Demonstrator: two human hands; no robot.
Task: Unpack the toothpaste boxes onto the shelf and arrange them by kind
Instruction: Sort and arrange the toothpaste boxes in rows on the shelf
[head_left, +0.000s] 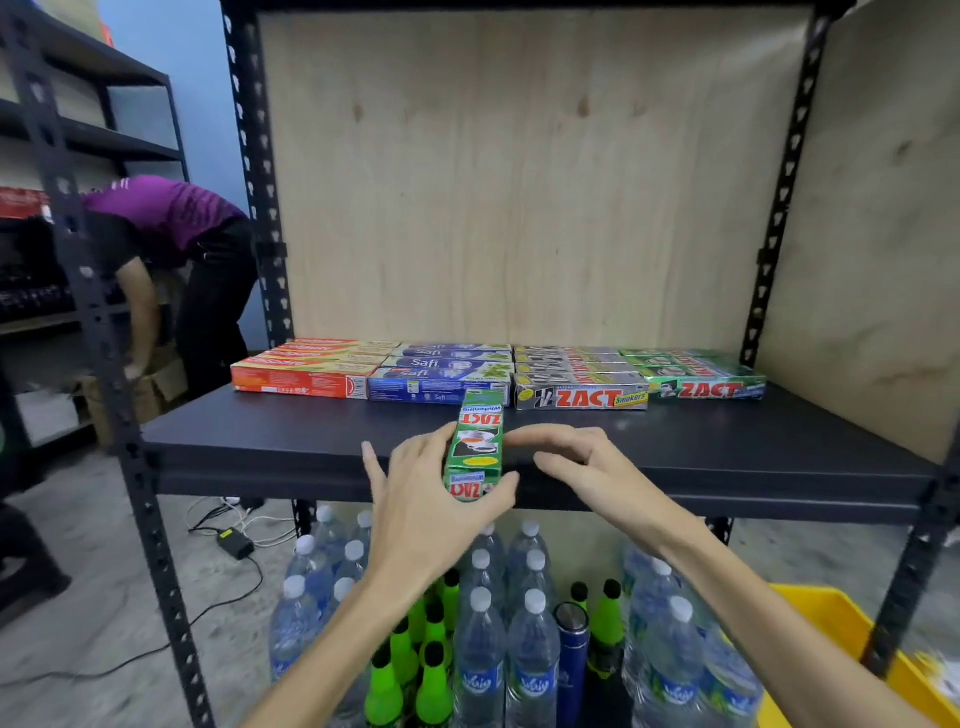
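On shelf (291, 441): sorted toothpaste boxes (498, 371).

Dark shelf (260, 436) with toothpaste rows along the back.
From 9 to 3 o'clock: red boxes (306, 376), blue Safi boxes (441, 374), grey Zact boxes (579, 387), green Zact boxes (701, 376); one green box (475, 441) lies at the 6 o'clock edge.

I see a green toothpaste box (475, 447) lengthwise over the shelf (291, 431) edge, before red (304, 382), blue (439, 389), grey (582, 397) and green rows (704, 388).
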